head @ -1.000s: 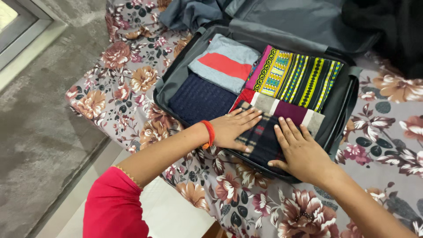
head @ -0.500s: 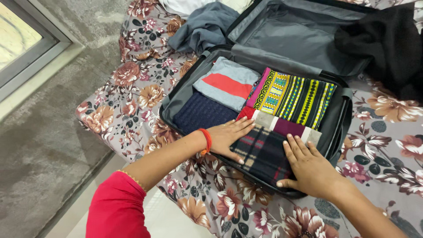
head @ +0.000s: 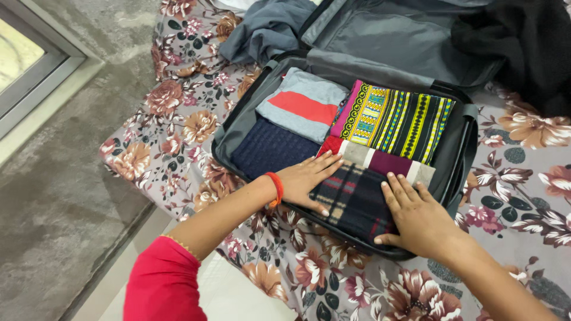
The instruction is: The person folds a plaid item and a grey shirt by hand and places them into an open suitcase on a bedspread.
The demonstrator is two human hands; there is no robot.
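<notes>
Right hand (head: 416,220) covers the near corner of the dark plaid cloth (head: 351,199), so that edge is hidden. The black garment (head: 523,47) runs off the top-right edge. Suitcase lid (head: 392,30) is cut off too, and what lies beneath the folded stacks perhaps stays unseen.

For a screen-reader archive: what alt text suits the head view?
Both hands, left hand and right hand, press flat on a dark plaid folded cloth in an open grey suitcase packed with folded clothes, lying on a floral bedsheet.
</notes>
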